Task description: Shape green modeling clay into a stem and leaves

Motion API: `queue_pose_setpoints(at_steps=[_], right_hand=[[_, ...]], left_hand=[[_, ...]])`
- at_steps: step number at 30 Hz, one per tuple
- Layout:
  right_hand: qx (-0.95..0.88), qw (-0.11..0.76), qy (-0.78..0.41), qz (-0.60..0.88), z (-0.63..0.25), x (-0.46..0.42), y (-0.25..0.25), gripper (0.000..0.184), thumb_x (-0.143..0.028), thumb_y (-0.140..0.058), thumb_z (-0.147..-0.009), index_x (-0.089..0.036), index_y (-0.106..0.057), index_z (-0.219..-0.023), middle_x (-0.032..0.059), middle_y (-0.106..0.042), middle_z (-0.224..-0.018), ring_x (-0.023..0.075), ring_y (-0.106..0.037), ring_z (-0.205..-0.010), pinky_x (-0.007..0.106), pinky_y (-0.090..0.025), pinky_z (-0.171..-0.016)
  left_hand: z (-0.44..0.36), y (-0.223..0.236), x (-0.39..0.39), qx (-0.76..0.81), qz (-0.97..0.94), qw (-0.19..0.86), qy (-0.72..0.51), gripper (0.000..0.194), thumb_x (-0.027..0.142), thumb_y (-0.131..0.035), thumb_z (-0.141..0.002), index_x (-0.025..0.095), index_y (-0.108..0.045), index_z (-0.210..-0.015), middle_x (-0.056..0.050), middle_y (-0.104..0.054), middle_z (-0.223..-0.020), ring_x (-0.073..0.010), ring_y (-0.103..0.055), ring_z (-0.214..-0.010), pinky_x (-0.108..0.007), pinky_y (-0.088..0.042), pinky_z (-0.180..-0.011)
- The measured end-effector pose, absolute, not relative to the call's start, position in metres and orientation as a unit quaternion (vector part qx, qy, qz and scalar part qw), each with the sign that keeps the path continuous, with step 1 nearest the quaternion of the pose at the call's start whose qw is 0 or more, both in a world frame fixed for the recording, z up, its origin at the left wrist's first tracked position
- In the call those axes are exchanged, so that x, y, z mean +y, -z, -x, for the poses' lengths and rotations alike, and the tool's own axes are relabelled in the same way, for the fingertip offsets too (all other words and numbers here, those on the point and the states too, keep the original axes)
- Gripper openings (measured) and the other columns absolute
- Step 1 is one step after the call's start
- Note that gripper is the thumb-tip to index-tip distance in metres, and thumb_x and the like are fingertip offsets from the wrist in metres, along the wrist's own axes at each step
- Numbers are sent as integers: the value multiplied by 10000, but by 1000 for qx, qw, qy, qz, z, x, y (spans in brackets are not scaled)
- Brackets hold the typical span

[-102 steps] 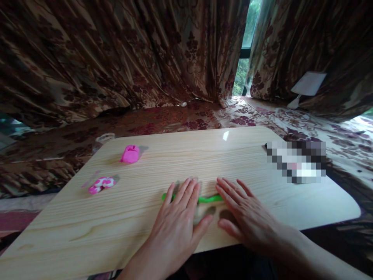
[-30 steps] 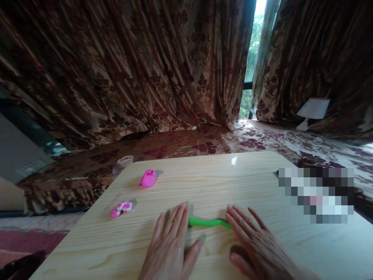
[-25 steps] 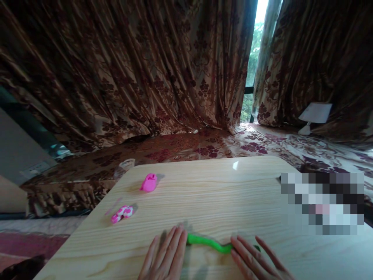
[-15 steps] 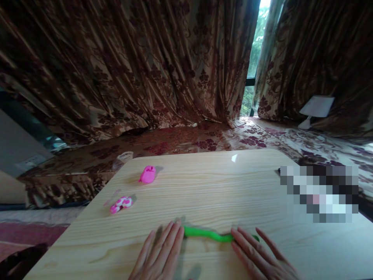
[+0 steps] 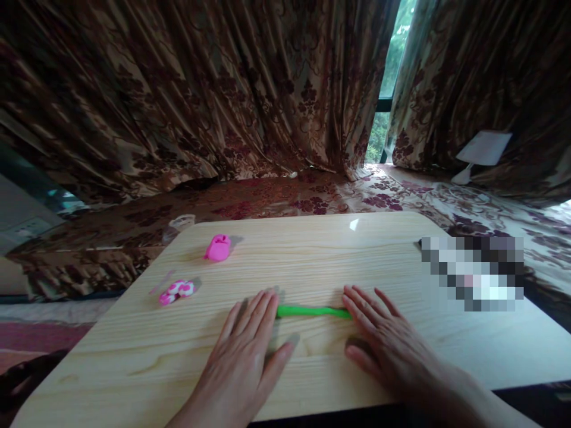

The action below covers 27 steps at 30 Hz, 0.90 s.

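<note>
Pink and white, a curled piece (image 5: 182,289) lies at left of the frame on the table (image 5: 289,261); a pink lump (image 5: 217,249) sits near it, higher up. Left of lower centre, the left hand (image 5: 248,342) lies flat, fingers outstretched, against a green strip (image 5: 307,311) (its ends are hidden or hard to tell). That strip crosses lower centre to the right hand (image 5: 379,330), likewise flat, unclenched, its fingertips over it. A white lamp (image 5: 485,148) stands upper right.

Patterned curtains (image 5: 267,77) part at a window (image 5: 395,62) near a lamp (image 5: 485,147).
</note>
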State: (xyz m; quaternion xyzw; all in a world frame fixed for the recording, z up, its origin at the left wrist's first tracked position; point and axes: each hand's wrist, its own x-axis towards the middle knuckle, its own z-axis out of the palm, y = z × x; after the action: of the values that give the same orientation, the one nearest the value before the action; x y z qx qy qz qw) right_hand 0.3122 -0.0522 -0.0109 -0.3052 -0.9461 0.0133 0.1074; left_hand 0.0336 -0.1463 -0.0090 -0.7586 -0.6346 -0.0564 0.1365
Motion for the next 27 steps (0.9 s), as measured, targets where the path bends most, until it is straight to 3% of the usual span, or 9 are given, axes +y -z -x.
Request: queue_pose_setpoints(at_steps=[5, 12, 18, 24, 27], right_hand=[[-972, 93, -5, 215, -320, -59, 9, 738, -441, -477, -851, -159, -151, -1450, 87, -287, -1459, 237, -289, -1342, 429, -256, -1097], [-950, 61, -15, 306, -324, -49, 1, 690, -435, -416, -889, -172, -116, -1452, 78, -168, -1497, 242, -206, -1372, 486, -190, -1107], [-957, 64, -14, 282, -340, -56, -4, 694, -400, -461, -875, -177, -143, -1451, 68, -229, -1483, 245, -234, -1363, 456, -208, -1111], [-945, 72, -53, 313, -321, -44, 1, 650, -407, -435, -886, -185, -184, -1443, 84, -216, -1488, 254, -235, -1362, 494, -195, -1107], [-956, 71, -58, 280, -323, -52, 4, 678, -436, -443, -874, -184, -177, -1445, 74, -243, -1479, 245, -248, -1358, 473, -184, -1117]], left_hand=[[-33, 5, -157, -594, 788, 147, 74, 747, 548, -458, -813, 247, -188, -1442, -42, -359, -1443, -242, -363, -1301, -398, -259, -1089], [-51, -7, -140, -631, 766, 107, 61, 740, 530, -404, -848, 190, -136, -1450, -61, -245, -1493, -234, -265, -1349, -420, -250, -1095], [-46, 0, -145, -589, 793, 139, 71, 752, 536, -453, -824, 192, -191, -1440, -56, -302, -1473, -233, -270, -1347, -405, -207, -1113], [-48, -9, -113, -625, 773, 75, 84, 635, 471, -360, -891, 187, -200, -1435, -70, -270, -1486, -230, -245, -1357, -451, -200, -1110], [-48, -4, -124, -612, 784, 68, 74, 671, 500, -401, -865, 216, -197, -1438, -45, -290, -1479, -223, -277, -1345, -411, -229, -1107]])
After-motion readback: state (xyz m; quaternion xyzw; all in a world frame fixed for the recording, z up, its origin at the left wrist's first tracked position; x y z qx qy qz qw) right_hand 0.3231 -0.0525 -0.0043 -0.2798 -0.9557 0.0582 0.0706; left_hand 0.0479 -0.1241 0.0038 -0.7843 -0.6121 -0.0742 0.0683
